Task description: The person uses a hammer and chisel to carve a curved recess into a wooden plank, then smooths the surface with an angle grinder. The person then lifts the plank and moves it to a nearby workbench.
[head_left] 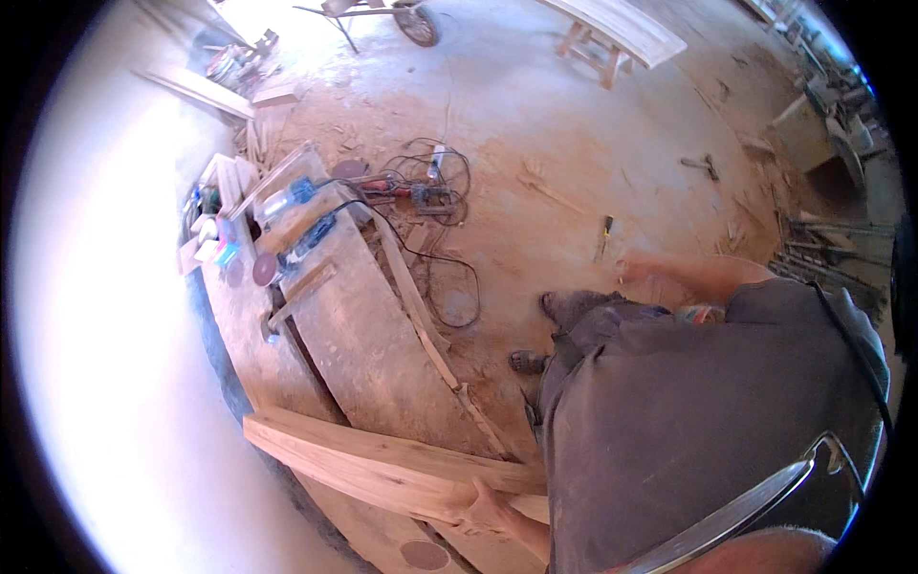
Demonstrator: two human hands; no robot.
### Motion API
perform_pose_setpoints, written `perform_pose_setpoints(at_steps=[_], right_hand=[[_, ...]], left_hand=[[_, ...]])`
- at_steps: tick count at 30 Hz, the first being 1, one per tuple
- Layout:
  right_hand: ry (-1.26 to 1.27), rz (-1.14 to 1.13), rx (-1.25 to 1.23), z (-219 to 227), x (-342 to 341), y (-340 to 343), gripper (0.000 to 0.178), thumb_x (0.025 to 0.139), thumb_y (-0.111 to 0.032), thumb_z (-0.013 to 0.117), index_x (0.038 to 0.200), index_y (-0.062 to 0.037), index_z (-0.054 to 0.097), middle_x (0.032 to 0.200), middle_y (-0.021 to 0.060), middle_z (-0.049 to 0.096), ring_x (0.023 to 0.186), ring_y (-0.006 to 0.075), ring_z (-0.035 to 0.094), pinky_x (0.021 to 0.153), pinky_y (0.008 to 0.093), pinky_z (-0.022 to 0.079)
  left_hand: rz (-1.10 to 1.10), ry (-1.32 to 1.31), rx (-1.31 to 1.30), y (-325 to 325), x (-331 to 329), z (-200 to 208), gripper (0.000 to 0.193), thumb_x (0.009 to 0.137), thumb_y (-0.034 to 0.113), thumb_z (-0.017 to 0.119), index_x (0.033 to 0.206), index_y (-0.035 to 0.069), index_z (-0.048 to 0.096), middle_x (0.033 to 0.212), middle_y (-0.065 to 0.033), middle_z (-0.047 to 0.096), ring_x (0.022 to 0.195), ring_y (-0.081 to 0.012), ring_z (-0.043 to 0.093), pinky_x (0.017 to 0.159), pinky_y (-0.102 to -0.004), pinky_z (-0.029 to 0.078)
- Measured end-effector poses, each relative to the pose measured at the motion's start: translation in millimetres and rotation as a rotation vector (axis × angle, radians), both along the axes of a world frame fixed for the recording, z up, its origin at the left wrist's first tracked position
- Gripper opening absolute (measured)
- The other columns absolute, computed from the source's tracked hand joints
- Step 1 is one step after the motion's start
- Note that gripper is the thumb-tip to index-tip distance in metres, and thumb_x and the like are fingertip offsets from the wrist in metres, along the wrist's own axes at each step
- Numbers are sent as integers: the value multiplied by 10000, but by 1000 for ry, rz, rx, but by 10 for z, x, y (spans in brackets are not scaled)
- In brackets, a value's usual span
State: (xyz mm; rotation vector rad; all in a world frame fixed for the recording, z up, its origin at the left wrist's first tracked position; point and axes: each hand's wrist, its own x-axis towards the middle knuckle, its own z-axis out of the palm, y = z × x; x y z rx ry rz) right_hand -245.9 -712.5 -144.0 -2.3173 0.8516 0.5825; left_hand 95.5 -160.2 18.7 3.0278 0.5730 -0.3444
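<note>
A long, thick wooden board (373, 469) lies across the workbench at the lower middle, its far left end passing the bench edge. My left hand (490, 509) grips the board near its right end, thumb on top and fingers against its side. Away from the bench, my right hand (643, 272) hangs beside my body over the floor; it is blurred and its fingers are hard to make out. A round brown sanding disc (424, 555) rests on the bench just below the board.
On the worn bench (363, 354) sit a wooden mallet-like piece (304, 289), another sanding disc (266, 269) and plastic bottles (287, 198). A corded power tool (411, 194) lies beyond it. On the dusty floor are a yellow-and-black-handled tool (604, 236) and a wheelbarrow (417, 24).
</note>
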Motion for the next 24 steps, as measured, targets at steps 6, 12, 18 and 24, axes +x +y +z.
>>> perform_pose_setpoints(at_steps=[6, 12, 18, 24], right_hand=[[322, -300, 131, 212, -681, -292, 297, 855, -194, 572, 1078, -58, 712, 1021, 276, 705, 958, 387, 711, 826, 511, 554], [386, -77, 104, 258, -952, -987, 343, 844, -177, 581, 1143, -40, 679, 969, 233, 710, 889, 371, 677, 789, 506, 534], [457, -590, 318, -176, -650, -2449, 380, 824, -153, 552, 1141, -45, 733, 1010, 265, 711, 916, 397, 706, 764, 493, 545], [8, -528, 25, -123, 404, -3532, 420, 831, -152, 561, 1210, -38, 702, 1047, 259, 721, 942, 354, 718, 801, 447, 562]], left_hand=[[13, -75, 155, -162, -158, 96, 1122, 763, 643, 768, 1577, 23, 308, 1527, -388, 311, 1325, -552, 419, 1044, -593, 425], [-13, -29, 310, -408, -59, -7, 1032, 801, 592, 753, 1541, -2, 348, 1494, -367, 371, 1339, -507, 430, 1057, -581, 423], [-180, -115, 241, -935, 123, -447, 869, 817, 463, 768, 1455, -38, 458, 1428, -333, 470, 1349, -487, 427, 1096, -582, 388], [-693, -117, 43, -2051, 831, -491, 776, 795, 362, 785, 1388, -71, 534, 1398, -322, 520, 1370, -481, 407, 1152, -582, 328]])
